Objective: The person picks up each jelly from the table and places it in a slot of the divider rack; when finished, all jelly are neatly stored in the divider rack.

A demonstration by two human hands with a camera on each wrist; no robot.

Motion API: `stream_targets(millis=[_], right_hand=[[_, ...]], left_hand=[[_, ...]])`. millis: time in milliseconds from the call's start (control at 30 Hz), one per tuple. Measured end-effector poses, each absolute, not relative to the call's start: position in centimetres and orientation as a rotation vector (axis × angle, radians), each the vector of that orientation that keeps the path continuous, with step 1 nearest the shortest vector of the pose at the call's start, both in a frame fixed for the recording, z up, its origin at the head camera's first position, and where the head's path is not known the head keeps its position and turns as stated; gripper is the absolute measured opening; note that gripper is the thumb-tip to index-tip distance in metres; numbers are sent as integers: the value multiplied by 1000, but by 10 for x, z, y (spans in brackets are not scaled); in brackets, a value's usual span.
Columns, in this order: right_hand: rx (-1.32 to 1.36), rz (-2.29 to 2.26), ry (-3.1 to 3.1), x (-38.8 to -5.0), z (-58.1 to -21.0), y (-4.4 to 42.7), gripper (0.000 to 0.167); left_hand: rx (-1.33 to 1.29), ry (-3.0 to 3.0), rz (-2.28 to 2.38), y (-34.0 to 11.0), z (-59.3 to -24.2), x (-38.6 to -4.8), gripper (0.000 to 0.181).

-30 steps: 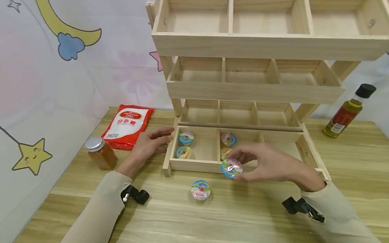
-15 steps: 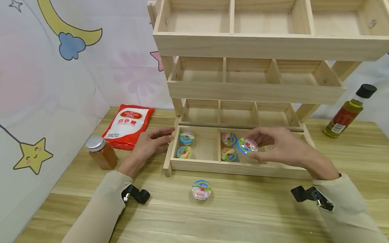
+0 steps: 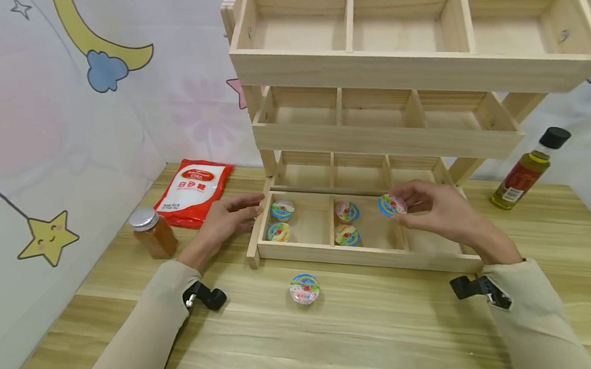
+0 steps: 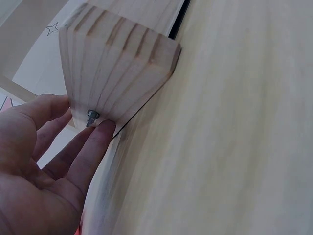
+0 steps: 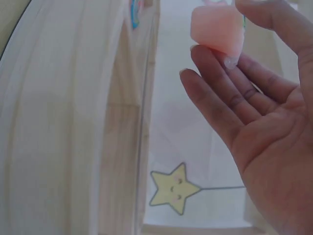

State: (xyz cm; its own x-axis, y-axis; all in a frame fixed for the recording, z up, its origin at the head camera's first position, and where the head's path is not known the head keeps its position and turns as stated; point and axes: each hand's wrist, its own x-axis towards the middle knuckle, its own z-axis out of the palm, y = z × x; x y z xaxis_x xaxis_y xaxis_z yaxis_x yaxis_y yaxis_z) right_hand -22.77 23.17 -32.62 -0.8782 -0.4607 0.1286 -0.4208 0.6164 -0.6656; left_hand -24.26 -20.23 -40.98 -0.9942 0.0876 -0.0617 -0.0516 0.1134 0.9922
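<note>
My right hand (image 3: 432,211) pinches a small jelly cup (image 3: 392,205) with a pink, blue-rimmed lid between thumb and fingers. It holds the cup above the bottom tier of the wooden rack (image 3: 363,257), near the divider between the middle and right compartments. Seen from the right wrist, the cup's body (image 5: 217,28) is pale pink. My left hand (image 3: 226,219) touches the rack's left side with its fingertips; in the left wrist view they rest by a bolt (image 4: 92,116) in the wood. Two jelly cups (image 3: 282,210) sit in the left compartment and two more cups (image 3: 347,212) in the middle one.
Another jelly cup (image 3: 304,289) lies on the table in front of the rack. To the left are a red-and-white sugar bag (image 3: 195,190) and a silver-lidded spice jar (image 3: 154,232). An oil bottle (image 3: 526,172) stands right of the rack, whose upper tiers (image 3: 416,72) overhang behind.
My right hand has carried the pinched jelly cup from the tray's front edge rightward and back over the middle compartment. The left hand stays at the rack's side.
</note>
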Motion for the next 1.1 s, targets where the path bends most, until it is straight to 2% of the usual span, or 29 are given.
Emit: stream_targets(millis=[333, 1100], right_hand=[[-634, -1175, 2762, -238, -339, 245, 48], [-588, -1009, 2845, -250, -351, 269, 42]], left_hand=[[43, 2265, 2014, -203, -411, -243, 44], [56, 2259, 2025, -203, -412, -244, 44]])
